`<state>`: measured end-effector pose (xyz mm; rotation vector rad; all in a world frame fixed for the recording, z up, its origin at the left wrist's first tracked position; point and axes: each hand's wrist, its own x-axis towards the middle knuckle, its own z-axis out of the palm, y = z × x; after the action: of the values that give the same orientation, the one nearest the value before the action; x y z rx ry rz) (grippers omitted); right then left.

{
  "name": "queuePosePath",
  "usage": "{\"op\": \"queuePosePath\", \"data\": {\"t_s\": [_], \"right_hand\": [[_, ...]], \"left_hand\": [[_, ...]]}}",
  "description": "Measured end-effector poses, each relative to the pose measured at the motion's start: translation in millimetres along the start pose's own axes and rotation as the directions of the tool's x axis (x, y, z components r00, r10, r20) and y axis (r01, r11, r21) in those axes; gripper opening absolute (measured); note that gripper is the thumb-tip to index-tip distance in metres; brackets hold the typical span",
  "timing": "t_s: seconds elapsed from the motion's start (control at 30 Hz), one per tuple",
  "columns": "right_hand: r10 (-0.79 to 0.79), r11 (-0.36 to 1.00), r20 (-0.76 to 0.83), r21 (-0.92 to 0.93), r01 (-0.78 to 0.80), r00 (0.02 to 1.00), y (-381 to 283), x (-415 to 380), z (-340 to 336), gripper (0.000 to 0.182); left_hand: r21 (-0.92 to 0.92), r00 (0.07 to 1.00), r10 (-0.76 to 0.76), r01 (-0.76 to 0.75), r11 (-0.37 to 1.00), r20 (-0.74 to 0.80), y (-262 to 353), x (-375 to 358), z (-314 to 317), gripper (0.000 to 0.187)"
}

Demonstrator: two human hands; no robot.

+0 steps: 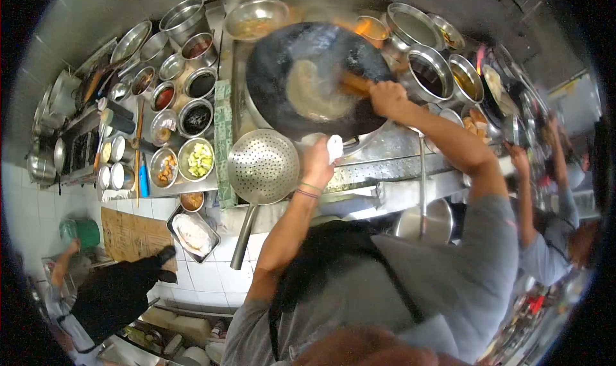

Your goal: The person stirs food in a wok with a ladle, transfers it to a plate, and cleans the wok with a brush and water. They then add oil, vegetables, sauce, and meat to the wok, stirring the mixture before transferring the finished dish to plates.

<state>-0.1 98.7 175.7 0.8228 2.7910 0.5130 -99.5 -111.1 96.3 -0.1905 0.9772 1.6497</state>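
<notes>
A large black wok point(269, 77) sits on the stove with a cloudy, pale liquid point(311, 90) pooled in it. My right hand point(388, 100) is closed around a brown tool that looks like a bamboo wok brush point(355, 84); its far end is smeared by motion over the liquid. At the wok's near rim, my left hand point(316, 162) grips a folded white cloth point(334, 149). Whatever part of the wok lies beneath the cloth is hidden. Just left of that hand rests a perforated metal strainer point(263, 167), its thick handle pointing toward me.
Metal pots of sauces and a bowl of chopped green vegetables point(196, 159) stand left. Behind the wok is a steel bowl point(256, 19). A pot of dark liquid point(428, 72) stands right. A ladle point(422, 186) hangs over the front edge. Other people work at far left and right.
</notes>
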Motion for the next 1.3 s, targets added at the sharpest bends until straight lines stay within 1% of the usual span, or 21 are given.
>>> {"op": "queuePosePath", "data": {"t_s": [0.03,0.1,0.17,0.2,0.23,0.3,0.4,0.5,0.57,0.63,0.67,0.77,0.8,0.9,0.93,1.03,1.13,1.17,1.23,1.27,1.3], "right_hand": [[0.136,0.989,0.06,0.056,-0.139,0.989,7.3,17.3,2.0,0.024],[0.343,0.935,-0.125,0.135,-0.327,0.931,-0.6,57.3,24.8,0.028],[0.454,0.833,-0.046,0.375,-0.406,0.89,-31.0,85.7,30.8,0.034],[0.367,0.855,-0.057,0.414,-0.313,0.928,-48.0,94.4,33.7,0.037],[0.182,0.881,-0.017,0.446,-0.156,0.983,-57.3,97.2,38.2,0.037],[0.099,0.881,-0.089,0.471,-0.046,0.991,-63.6,76.8,0.3,0.037],[0.372,0.774,-0.043,0.566,-0.284,0.927,-58.8,98.1,15.3,0.037],[0.105,0.944,-0.15,0.325,-0.051,0.983,-91.3,100.5,48.8,0.041],[0.123,0.937,-0.338,0.35,0.003,0.933,-84.3,91.2,42.4,0.035],[0.224,0.817,-0.071,0.558,-0.148,0.972,-50.7,109.8,38.9,0.033],[0.252,0.856,-0.039,0.475,-0.204,0.967,-51.6,101.4,14.0,0.033],[0.1,0.895,0.002,0.436,-0.091,0.995,-69.4,96.0,33.1,0.043],[0.023,0.889,-0.071,0.457,0.012,0.997,-73.8,81.7,24.8,0.043],[0.047,0.894,-0.101,0.448,0.003,0.994,-42.3,89.2,6.6,0.045],[0.105,0.884,-0.023,0.46,-0.083,0.994,-28.8,102.1,9.5,0.057],[0.236,0.879,-0.189,0.459,-0.127,0.953,-9.2,108.9,-41.1,0.048],[0.451,0.811,-0.316,0.535,-0.236,0.835,-1.8,119.7,-102.6,0.052],[0.465,0.82,-0.357,0.519,-0.242,0.81,0.8,132.1,-100.4,0.053],[0.493,0.83,-0.433,0.496,-0.257,0.754,8.5,181.0,-62.0,0.057],[0.412,0.889,-0.329,0.352,-0.294,0.85,21.2,220.7,-16.2,0.061],[0.346,0.9,-0.389,0.395,-0.184,0.854,20.6,222.3,-1.9,0.06]], "left_hand": [[0.006,1.0,-0.007,0.007,1.0,0.012,4.5,2.2,-2.4,0.014],[0.019,0.999,-0.031,0.031,0.999,0.039,7.5,6.6,-7.6,0.014],[0.011,0.997,-0.052,0.052,0.999,0.048,11.6,4.8,-3.7,0.013],[0.018,0.999,-0.043,0.043,0.999,0.021,12.8,3.6,-1.6,0.013],[0.03,0.999,-0.039,0.04,0.999,-0.011,13.5,1.4,-2.4,0.013],[0.028,0.998,-0.043,0.042,0.999,0.034,9.6,4.1,-9.4,0.013],[0.011,0.998,-0.049,0.049,0.999,0.037,14.6,1.4,-3.9,0.014],[0.039,0.999,-0.039,0.038,0.998,0.019,15.3,-0.3,-0.7,0.012],[0.046,0.999,-0.022,0.02,0.999,0.026,15.8,1.2,-2.0,0.014],[0.061,0.999,-0.033,0.031,0.998,0.018,12.5,0.0,-2.8,0.015],[0.063,0.999,-0.039,0.038,0.997,0.01,12.8,1.1,-1.8,0.015],[0.073,0.999,-0.032,0.031,0.997,0.015,12.8,5.0,-5.5,0.015],[0.086,1.0,-0.027,0.026,0.996,0.012,14.2,0.2,-5.2,0.015],[0.069,0.997,-0.058,0.055,0.996,0.042,13.7,-2.7,-5.2,0.016],[0.065,0.996,-0.07,0.066,0.996,0.061,11.1,2.5,-9.4,0.015],[0.032,0.995,-0.067,0.065,0.997,0.072,15.2,4.2,-6.9,0.014],[-0.007,0.999,-0.036,0.036,0.999,0.034,13.5,3.2,-3.1,0.014],[0.01,0.999,-0.031,0.03,0.999,0.029,13.7,3.6,-2.0,0.014],[0.051,1.0,-0.024,0.023,0.998,0.014,14.2,3.0,-1.0,0.013],[0.039,0.999,-0.031,0.03,0.999,0.03,11.7,7.5,-4.2,0.012],[0.045,0.999,-0.013,0.012,0.999,0.031,12.3,6.7,-4.7,0.012]]}}
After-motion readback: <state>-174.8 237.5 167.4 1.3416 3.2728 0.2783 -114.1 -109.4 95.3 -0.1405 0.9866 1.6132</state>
